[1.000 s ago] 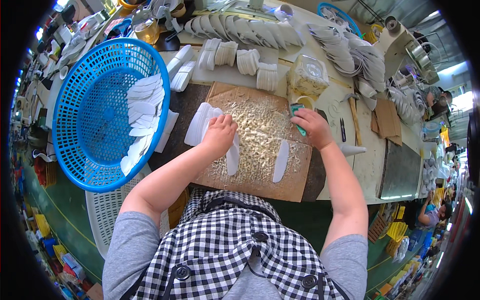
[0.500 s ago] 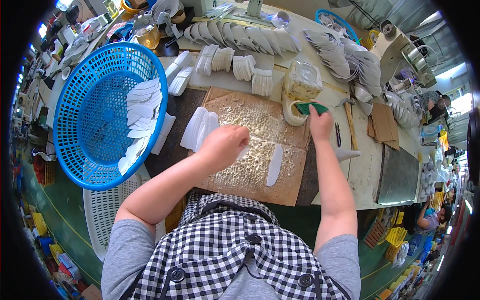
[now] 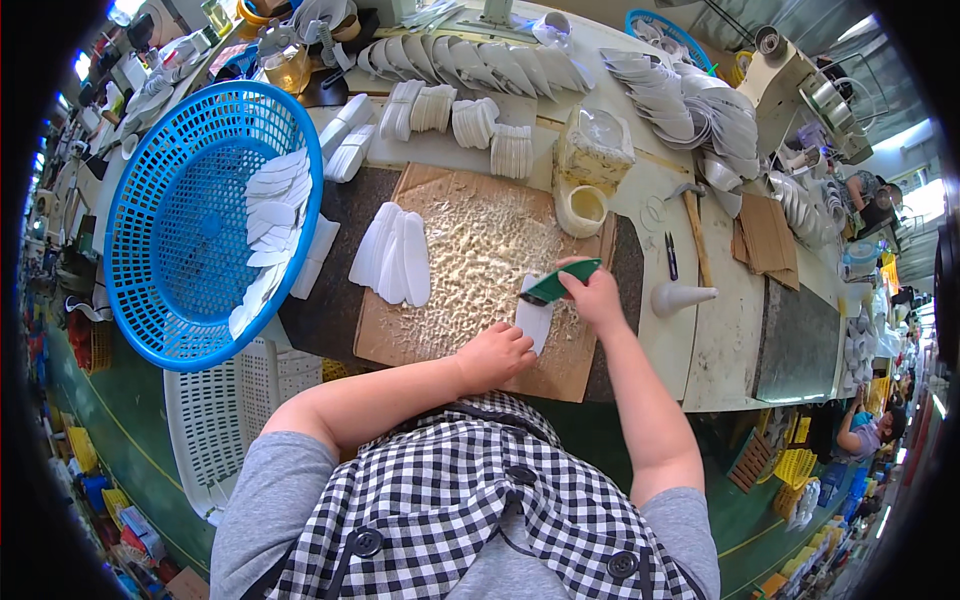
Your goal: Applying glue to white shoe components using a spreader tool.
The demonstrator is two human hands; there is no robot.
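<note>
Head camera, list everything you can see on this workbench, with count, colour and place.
Cardboard sheet: one, brown, glue-crusted, centre of the bench.
White flat piece: one, white, on the cardboard under both hands.
Brush: one, green, in the right hand, over the white piece.
Fanned white pieces: a small fan, white, left part of the cardboard.
Basket: one, blue, left, with white pieces inside.
Glue cup: one, cream, behind the cardboard.
Stacked white pieces: several bundles, white, far side of the bench.
Scissors: one, dark, right of the cardboard.
Cone: one, white, right of the cardboard.
Crate: one, white, below the basket.
Left hand: pressing the white piece's near end.
Right hand: gripping the brush.
</note>
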